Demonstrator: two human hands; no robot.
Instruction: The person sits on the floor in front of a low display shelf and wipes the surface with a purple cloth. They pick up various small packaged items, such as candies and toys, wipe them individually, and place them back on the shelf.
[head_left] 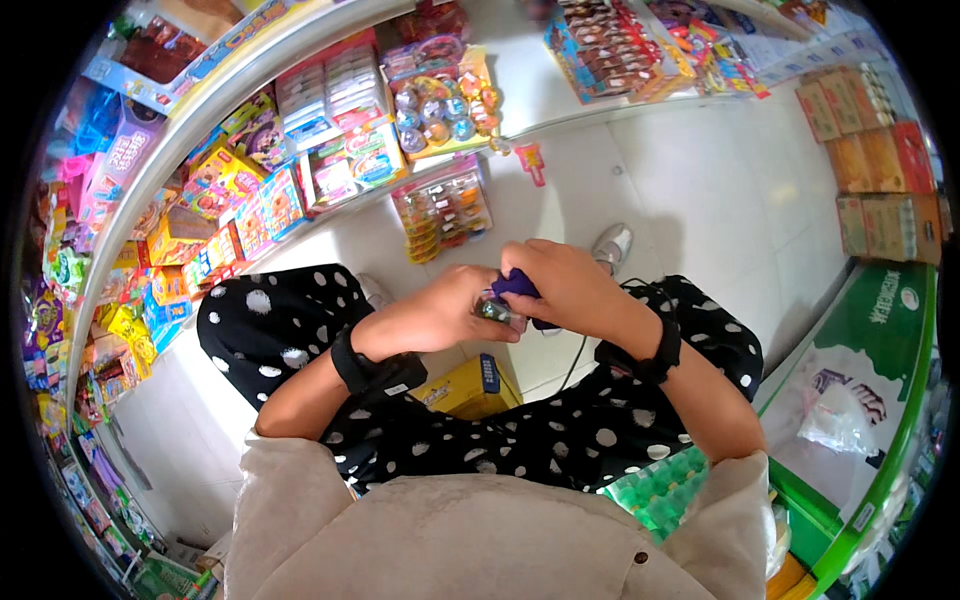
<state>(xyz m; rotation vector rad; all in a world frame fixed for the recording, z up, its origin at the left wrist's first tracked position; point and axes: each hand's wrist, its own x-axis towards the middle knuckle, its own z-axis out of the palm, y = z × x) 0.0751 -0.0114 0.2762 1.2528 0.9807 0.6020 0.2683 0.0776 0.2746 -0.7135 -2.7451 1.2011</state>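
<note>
My two hands meet over my lap. My left hand [460,310] is closed on a small clear item [497,311] with something shiny and greenish inside, too small to make out. My right hand [555,275] grips a purple object [513,284] right against that clear item, its fingers curled over it. A dark cord [575,360] hangs below my right hand. Both wrists wear black bands [650,355], and my knees in spotted trousers are spread on either side.
Shelves of colourful packaged sweets [230,210] curve along the left and front. Packs [440,210] and a pink item [530,163] are low in front. Cartons [870,160], a green-edged box [830,340] with a plastic bag stand right. A yellow box [450,395] lies below my hands.
</note>
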